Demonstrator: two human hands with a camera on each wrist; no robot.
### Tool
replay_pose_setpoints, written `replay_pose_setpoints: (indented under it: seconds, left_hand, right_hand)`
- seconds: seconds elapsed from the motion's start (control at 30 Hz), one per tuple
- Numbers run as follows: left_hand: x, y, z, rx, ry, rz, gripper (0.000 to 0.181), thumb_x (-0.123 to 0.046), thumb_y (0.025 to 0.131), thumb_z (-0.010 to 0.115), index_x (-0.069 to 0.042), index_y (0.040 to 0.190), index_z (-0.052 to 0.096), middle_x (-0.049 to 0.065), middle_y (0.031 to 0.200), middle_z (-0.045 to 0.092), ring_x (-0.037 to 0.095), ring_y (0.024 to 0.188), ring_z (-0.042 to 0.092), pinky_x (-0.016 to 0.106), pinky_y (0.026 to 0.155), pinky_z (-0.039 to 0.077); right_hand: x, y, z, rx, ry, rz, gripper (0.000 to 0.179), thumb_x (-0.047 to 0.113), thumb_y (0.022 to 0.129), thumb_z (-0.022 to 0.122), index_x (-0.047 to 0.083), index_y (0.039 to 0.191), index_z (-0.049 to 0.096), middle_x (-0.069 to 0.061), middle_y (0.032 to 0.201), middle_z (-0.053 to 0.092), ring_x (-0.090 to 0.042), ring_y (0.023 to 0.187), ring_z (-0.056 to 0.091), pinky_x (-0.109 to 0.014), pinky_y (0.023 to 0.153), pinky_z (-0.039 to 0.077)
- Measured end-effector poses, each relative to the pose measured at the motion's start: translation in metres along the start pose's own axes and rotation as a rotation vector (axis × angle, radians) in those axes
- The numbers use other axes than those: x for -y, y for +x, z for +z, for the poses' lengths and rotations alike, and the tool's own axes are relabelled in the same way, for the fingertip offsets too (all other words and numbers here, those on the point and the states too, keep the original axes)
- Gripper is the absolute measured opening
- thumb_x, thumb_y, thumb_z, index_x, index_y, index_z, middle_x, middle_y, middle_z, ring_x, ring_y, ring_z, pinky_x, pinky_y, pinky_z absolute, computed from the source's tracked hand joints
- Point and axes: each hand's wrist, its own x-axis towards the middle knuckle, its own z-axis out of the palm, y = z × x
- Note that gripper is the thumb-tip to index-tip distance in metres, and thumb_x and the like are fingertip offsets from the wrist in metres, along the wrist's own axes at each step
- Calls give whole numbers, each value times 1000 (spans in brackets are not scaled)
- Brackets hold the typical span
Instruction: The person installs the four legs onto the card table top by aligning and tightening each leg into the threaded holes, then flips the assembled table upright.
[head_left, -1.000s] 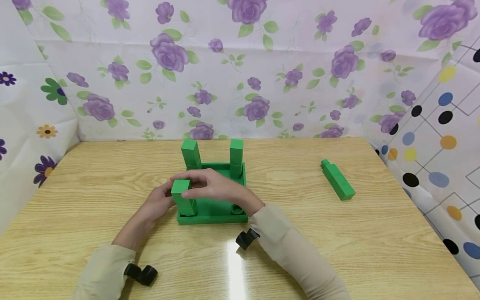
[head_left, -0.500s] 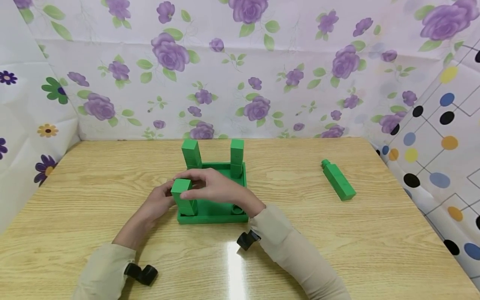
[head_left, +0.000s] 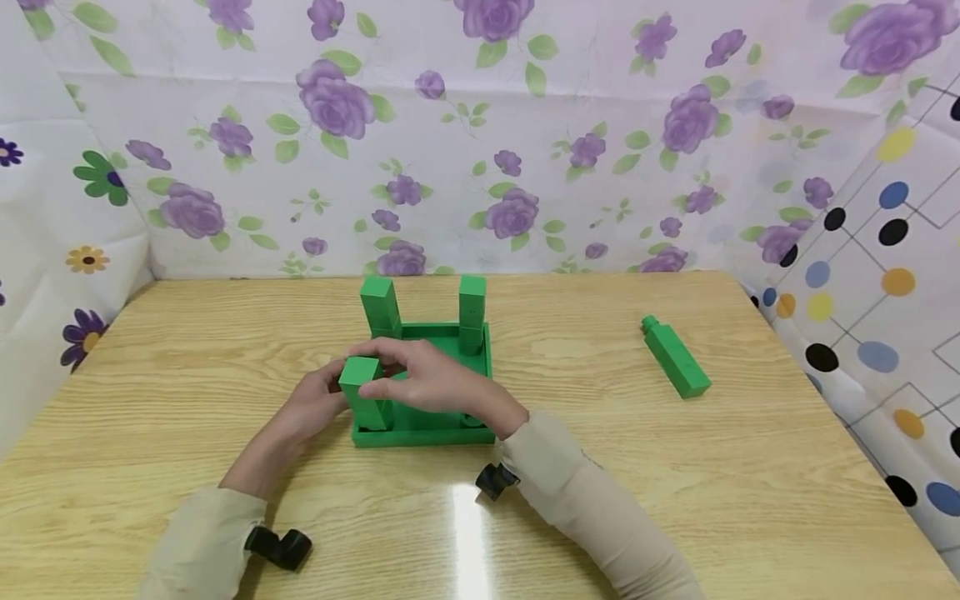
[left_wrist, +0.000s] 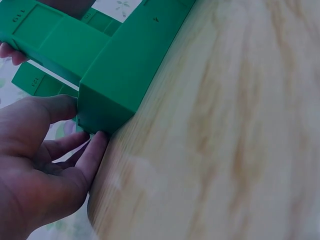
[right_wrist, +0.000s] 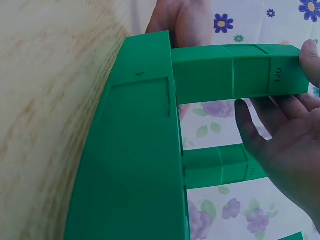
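A small green table top (head_left: pixel 423 437) lies upside down on the wooden table, its raised rim facing up. At its near left corner stands an upright square green table leg (head_left: pixel 366 400). My right hand (head_left: pixel 435 379) holds this leg near its upper end, thumb on one side and fingers on the other; the right wrist view shows the number 120 on the leg (right_wrist: pixel 250 75). My left hand (head_left: pixel 311 408) is at the same corner. In the left wrist view, its thumb and fingers (left_wrist: pixel 95 155) pinch the outer corner of the table top.
Two more green legs, a left one (head_left: pixel 381 307) and a right one (head_left: pixel 472 312), stand at the far corners. A round socket (head_left: pixel 471 421) shows at the near right corner, partly behind my right wrist. A loose leg with a threaded end (head_left: pixel 677 362) lies to the right.
Both hands keep their places at the near left leg. The whole view shifts slightly, and the right hand turns a little at the leg's top.
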Motion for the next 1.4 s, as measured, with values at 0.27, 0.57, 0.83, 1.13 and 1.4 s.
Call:
replay_pose_setpoints:
  seconds: [0.27, 0.57, 0.83, 1.13, 1.4]
  left_hand:
    - [-1, 1, 3, -18, 47, 39, 41, -14, 100, 54, 4, 137, 46, 21, 130, 49, 33, 118, 44, 42, 92, 41]
    - [-2, -1, 4, -14, 17, 48, 42, -12, 100, 54, 5, 137, 45, 22, 128, 49, 33, 117, 43, 41, 92, 40]
    - [2, 1, 10, -62, -31, 42, 41, -7, 98, 55, 5, 136, 47, 22, 129, 50, 30, 118, 42, 39, 93, 40]
    - [-1, -1, 15, -138, -50, -8, 27, -7, 98, 52, 6, 121, 55, 18, 115, 53, 26, 107, 44, 33, 86, 42]
    - [-6, -1, 17, -147, -54, -33, 29, -9, 99, 52, 4, 125, 54, 15, 115, 51, 24, 105, 42, 32, 84, 41]
  right_hand:
    - [3, -1, -3, 4, -43, -12, 46, 21, 96, 63, 6, 138, 49, -6, 130, 56, -10, 111, 57, -23, 94, 44]
    - [7, -3, -4, 24, -103, -55, 48, 20, 97, 62, 3, 139, 47, -10, 132, 56, -12, 109, 59, -24, 93, 46]
    - [10, -5, -4, 34, -147, -41, 47, 21, 99, 59, 3, 141, 46, -9, 134, 55, -11, 109, 56, -25, 93, 45]
    - [20, -5, -3, 79, -184, -38, 47, 19, 101, 53, 1, 143, 42, -4, 88, 65, -10, 64, 55, -20, 66, 43]
    - [25, -8, -7, 103, -177, 11, 49, 21, 102, 51, 6, 147, 39, -1, 48, 37, -12, 40, 27, -23, 54, 34]
